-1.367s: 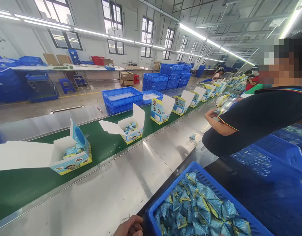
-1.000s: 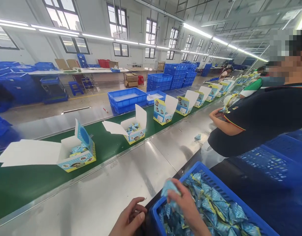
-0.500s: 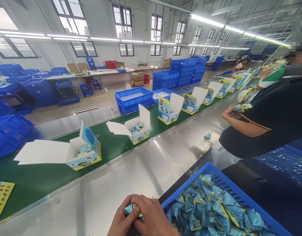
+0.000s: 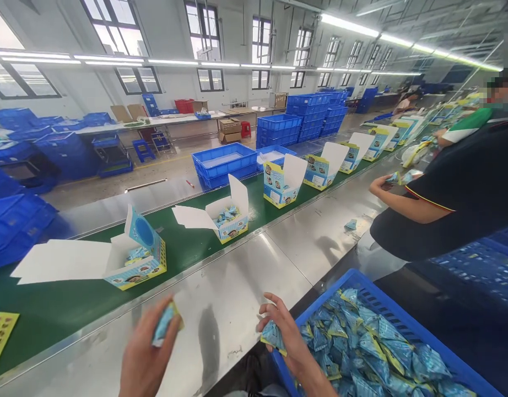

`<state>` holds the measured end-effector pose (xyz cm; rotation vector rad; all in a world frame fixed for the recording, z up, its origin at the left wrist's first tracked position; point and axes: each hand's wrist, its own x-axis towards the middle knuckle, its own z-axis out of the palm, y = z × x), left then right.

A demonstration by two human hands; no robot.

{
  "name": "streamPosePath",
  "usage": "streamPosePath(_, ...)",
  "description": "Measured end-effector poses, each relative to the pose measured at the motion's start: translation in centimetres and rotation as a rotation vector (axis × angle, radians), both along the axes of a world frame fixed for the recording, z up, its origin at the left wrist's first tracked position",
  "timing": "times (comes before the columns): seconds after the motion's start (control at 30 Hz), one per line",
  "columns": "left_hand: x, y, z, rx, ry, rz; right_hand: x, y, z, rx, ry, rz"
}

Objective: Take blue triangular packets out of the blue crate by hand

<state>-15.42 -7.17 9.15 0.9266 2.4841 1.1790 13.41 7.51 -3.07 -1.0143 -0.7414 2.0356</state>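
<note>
A blue packet (image 4: 166, 324) sits gripped between thumb and fingers of the left hand (image 4: 144, 343), its long axis blurred; a second packet (image 4: 273, 335) is held in the half-curled fingers of the right hand (image 4: 290, 337), by the blue basket (image 4: 320, 301). Beyond the left hand, the nearer one, an open carton (image 4: 139, 275) stands on the green belt (image 4: 192, 243) past the metal bench (image 4: 237, 286).

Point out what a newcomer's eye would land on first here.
Likely first, the row of open boxes along the green belt, running from the left into the distance. Then the blue basket of shiny packets at lower right. In front, the left hand and right hand each hold a blue packet.
</note>
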Motion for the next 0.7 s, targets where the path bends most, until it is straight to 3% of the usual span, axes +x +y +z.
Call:
streamPosePath(0.07,0.3,0.1,-0.3,0.0,-0.046,0.005,0.3,0.2,0.1,-0.031,0.028,-0.012)
streamPosePath(0.17,0.2,-0.1,-1.3,-0.004,-0.101,0.146,0.0,0.1,0.0,-0.055,0.043,0.012)
streamPosePath(0.27,-0.2,-0.7,-2.3,-0.039,-0.145,0.049,-0.6,-0.7,-0.1,-0.088,0.039,0.082)
streamPosePath(0.37,0.4,-1.1,-3.2,-0.099,-0.24,0.031,-0.7,-1.8,0.4,-0.12,0.121,0.245)
streamPosePath(0.47,2.7,-1.2,-4.0,-0.071,-0.33,-0.022,-0.8,-3.0,1.0,-0.113,0.163,0.446)
streamPosePath(0.53,4.6,-1.2,-4.4,-0.044,-0.39,-0.048,-1.2,-3.5,0.9,-0.112,0.114,0.5)
streamPosePath(0.6,6.0,-1.1,-4.6,-0.05,-0.441,-0.063,-1.7,-3.5,0.5,-0.121,0.063,0.475)
streamPosePath(0.7,6.6,-1.0,-4.4,-0.057,-0.472,-0.056,-1.6,-1.6,-0.4,-0.075,-0.01,0.295)
